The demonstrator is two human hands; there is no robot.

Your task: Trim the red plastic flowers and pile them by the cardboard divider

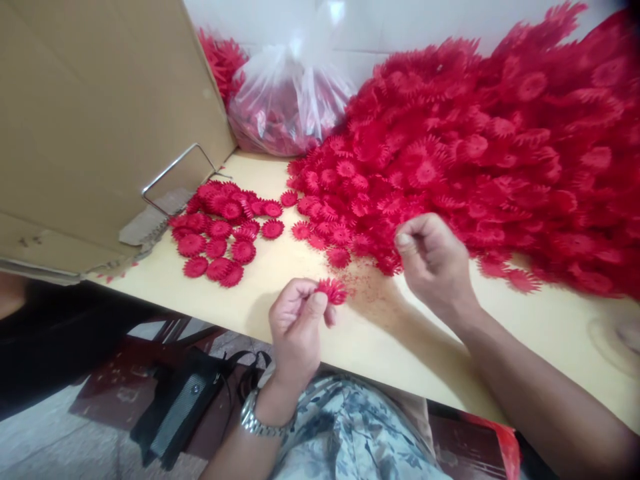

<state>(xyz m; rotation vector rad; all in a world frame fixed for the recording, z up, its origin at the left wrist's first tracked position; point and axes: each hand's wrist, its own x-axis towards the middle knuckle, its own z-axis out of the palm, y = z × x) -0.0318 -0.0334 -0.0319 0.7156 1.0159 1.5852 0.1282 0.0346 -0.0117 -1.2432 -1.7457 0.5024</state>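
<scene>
My left hand [301,320], with a metal watch on its wrist, pinches a small red flower-like piece [333,291] between thumb and finger, above the front of the pale table [250,303]. To the right and a little higher, my right hand [433,263] has its fingers closed together; whatever is between the fingertips, if anything, is too small to make out. Behind it rises a large heap of red toothed flower pieces [425,170]. A smaller group of round red pieces [219,229] lies to the left.
A cardboard box [110,120] stands at the left, with a bent metal wire [173,170] by its edge. A clear plastic bag [293,107] of red pieces rests against the wall. A black bag [187,400] lies below the table.
</scene>
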